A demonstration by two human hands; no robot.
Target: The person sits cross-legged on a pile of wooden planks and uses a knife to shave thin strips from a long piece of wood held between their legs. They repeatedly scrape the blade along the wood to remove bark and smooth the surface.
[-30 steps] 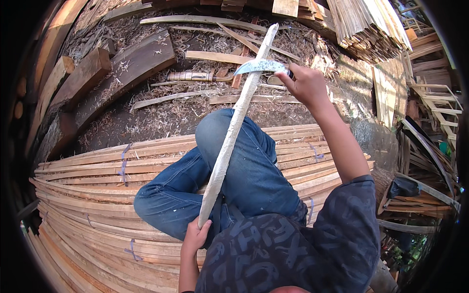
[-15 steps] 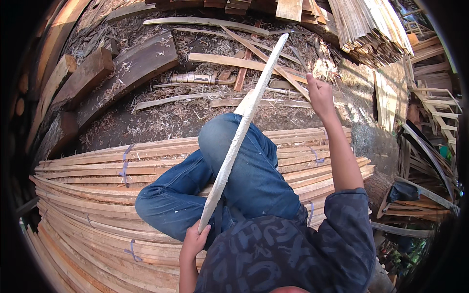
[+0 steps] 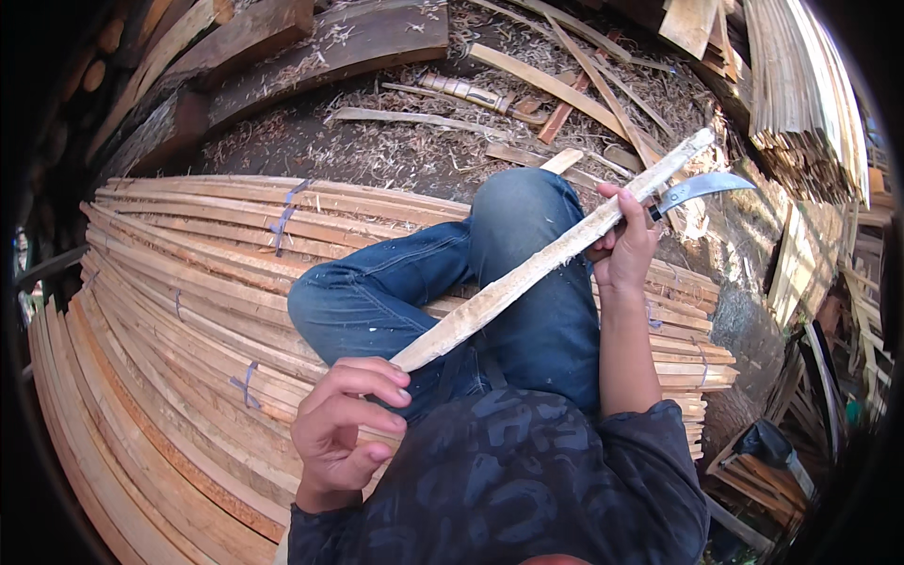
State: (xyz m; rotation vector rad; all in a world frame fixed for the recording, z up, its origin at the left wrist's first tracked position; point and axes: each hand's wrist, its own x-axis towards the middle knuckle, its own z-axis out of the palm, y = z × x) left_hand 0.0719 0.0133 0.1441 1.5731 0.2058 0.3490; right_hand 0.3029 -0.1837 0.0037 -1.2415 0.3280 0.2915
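Observation:
A long pale wooden strip (image 3: 527,278) with rough edges slants over my jeans, its near end low on the left and its far end up on the right. My right hand (image 3: 629,247) grips it close to the far end. That same hand also holds a knife with a curved blade (image 3: 708,185), which points away to the right; most of its handle is hidden behind the fingers. At the strip's near end, my left hand (image 3: 341,428) is open with fingers spread and curved. Its fingertips are close to the wood; whether they touch it, I cannot tell.
Bundles of long wooden slats (image 3: 207,311), tied with purple bands (image 3: 282,221), lie under and beside my legs. Shavings and loose strips (image 3: 556,89) cover the ground ahead. Thick beams (image 3: 330,52) rest at the far left, and stacked boards (image 3: 810,104) at the far right.
My right hand came down from its raised place with the knife and took hold of the strip. My left hand let go of the near end. The strip now tilts further right.

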